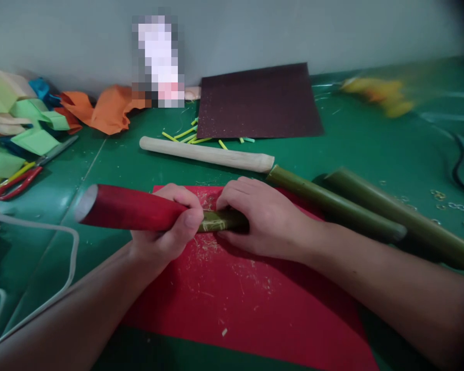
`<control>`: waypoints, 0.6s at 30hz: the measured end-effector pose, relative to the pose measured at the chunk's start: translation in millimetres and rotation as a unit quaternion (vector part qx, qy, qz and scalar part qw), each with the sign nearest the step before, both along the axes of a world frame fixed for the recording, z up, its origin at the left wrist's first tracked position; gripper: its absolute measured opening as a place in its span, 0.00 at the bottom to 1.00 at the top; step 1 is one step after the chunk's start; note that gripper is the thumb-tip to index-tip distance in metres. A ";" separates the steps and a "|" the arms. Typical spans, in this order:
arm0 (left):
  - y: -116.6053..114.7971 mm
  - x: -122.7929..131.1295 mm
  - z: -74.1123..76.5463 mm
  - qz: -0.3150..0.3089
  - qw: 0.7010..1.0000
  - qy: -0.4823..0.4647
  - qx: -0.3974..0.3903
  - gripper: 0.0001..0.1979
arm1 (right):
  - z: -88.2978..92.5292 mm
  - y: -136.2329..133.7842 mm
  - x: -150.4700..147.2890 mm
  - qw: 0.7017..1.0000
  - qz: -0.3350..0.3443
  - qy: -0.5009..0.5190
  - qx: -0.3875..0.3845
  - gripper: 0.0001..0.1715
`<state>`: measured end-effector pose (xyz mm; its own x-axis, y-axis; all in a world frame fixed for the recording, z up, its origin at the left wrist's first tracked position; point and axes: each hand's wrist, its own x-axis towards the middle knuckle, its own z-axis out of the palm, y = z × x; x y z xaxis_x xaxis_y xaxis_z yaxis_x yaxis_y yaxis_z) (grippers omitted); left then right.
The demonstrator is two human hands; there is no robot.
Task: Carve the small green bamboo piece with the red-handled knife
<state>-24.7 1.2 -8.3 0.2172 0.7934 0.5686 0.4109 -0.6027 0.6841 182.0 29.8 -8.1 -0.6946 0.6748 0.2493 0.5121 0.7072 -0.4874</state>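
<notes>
My left hand [174, 221] is wrapped round a thick red cylinder [135, 208] with a pale round end pointing left. Between my hands shows a short stretch of green bamboo [221, 220] with light scraped marks. My right hand [268, 219] curls over the bamboo's right part, its fingers closed and partly hidden. Whether the red cylinder and the bamboo are one piece is hidden under my left hand. Both hands rest over a red sheet [232, 299] sprinkled with pale shavings.
Behind my hands lie a pale stripped stick [206, 153], a thin green bamboo length [332, 203] and a thicker bamboo tube [406, 219]. A dark brown sheet [259, 103] covers some yellow-green sticks. Scissors [27, 178], crumpled papers [34, 123] and a white cable [74, 252] are at left.
</notes>
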 end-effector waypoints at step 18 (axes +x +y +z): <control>3.0 -2.8 16.0 -0.126 0.990 0.040 -0.043 0.11 | -3.1 0.7 1.2 0.996 0.048 0.062 -0.038 0.11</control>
